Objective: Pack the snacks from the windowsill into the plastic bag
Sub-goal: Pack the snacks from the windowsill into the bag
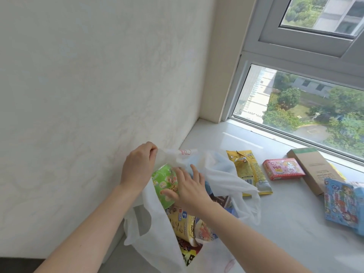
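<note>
A white plastic bag (222, 174) lies open on the windowsill (285, 223) next to the wall. My left hand (137, 164) pinches the bag's upper edge and holds it up. My right hand (187, 188) lies flat, fingers spread, on a green snack cup (163, 186) in the bag's mouth. Several snack packs (189, 227) fill the bag below it. On the sill to the right lie a yellow snack packet (250, 170), a pink box (283, 168), a brown carton (315, 170) and a blue box (342, 201).
A pale wall (88, 85) rises directly left of the bag. The window frame (236, 91) and glass run along the sill's far edge. Bare sill lies in front of the loose snacks at lower right.
</note>
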